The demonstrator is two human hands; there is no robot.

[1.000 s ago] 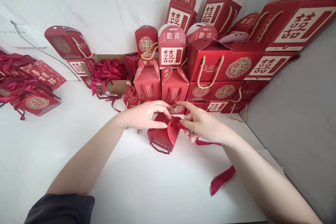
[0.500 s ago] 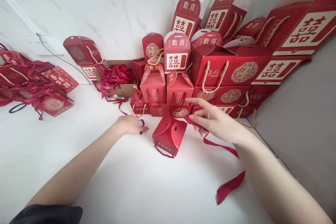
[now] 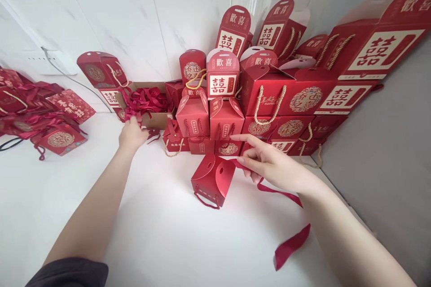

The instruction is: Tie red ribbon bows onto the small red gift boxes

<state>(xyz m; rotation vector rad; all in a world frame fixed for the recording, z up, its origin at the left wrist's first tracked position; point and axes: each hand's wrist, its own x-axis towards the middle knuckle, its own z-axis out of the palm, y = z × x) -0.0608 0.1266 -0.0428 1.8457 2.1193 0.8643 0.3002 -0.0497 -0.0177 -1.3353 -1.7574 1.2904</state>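
One ribbon [image 3: 281, 193] is pinched in the right hand [image 3: 269, 161] beside the box [image 3: 215, 181], left hand [image 3: 133, 136] grip unclear.

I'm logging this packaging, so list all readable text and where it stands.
"歡喜": arched flaps
"囍": white panels, left emblem
"乔迁之喜": some round emblems
"年好": gold-roped box, partly legible
"吾家有囍", probably: card on left
Too small or blurred: lettering on front box, small labels, remaining emblems
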